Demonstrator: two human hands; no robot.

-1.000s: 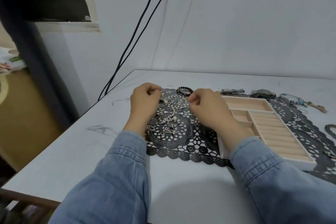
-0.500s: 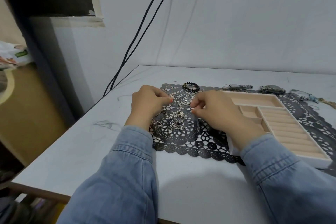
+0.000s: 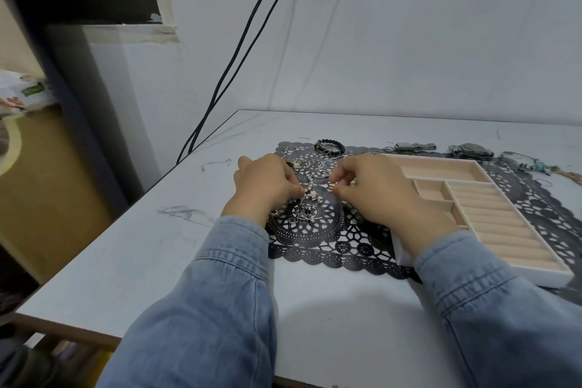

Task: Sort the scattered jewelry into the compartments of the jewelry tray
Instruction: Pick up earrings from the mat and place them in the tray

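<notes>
A tangle of silver and pearl jewelry (image 3: 310, 198) lies on a black lace mat (image 3: 318, 239). My left hand (image 3: 264, 186) pinches a pearl strand at the pile's left side. My right hand (image 3: 374, 189) hovers at the pile's right side with thumb and fingers curled in a pinch; what it holds is too small to see. The beige jewelry tray (image 3: 516, 264), with its open boxes and ring rolls, sits right of my right hand and looks empty. A black bead bracelet (image 3: 329, 145) lies behind the pile.
Two watches (image 3: 415, 145) (image 3: 470, 149) and a charm bracelet (image 3: 526, 164) lie along the mat's far edge. Two black cables (image 3: 239, 50) hang down the wall to the table's back left corner. The table's left edge (image 3: 94, 246) drops off beside my left sleeve.
Both hands have drawn back toward me over the pile, and my left hand has taken hold of the pearl strand. The camera has tilted, shifting the scene.
</notes>
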